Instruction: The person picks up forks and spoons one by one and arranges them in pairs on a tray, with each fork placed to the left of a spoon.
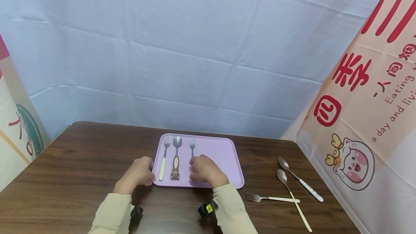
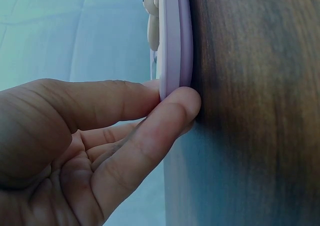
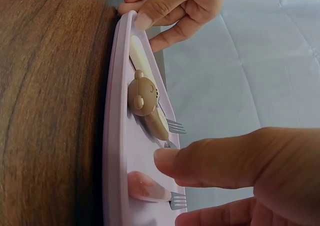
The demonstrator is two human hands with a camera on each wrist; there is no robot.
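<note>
A lilac tray (image 1: 219, 154) lies on the table. My left hand (image 1: 138, 172) pinches its near left corner between thumb and fingers. On the tray, from left to right, lie a fork with a cream handle (image 1: 162, 169), a spoon with a brown bear-ended handle (image 1: 176, 162) and a small fork (image 1: 192, 143). The right hand (image 1: 207, 170) is over the small fork and hides its handle in the head view. In the right wrist view that fork's pink handle (image 3: 146, 187) rests on the tray, and the thumb (image 3: 175, 161) and fingers stand apart around it.
Right of the tray, a fork with a pale handle (image 1: 276, 199) lies on the wooden table (image 1: 81, 176), crossed by a spoon with a cream handle (image 1: 300, 210). Farther right lies a spoon with a patterned white handle (image 1: 308, 187). A pale cloth (image 1: 182, 64) hangs behind the table.
</note>
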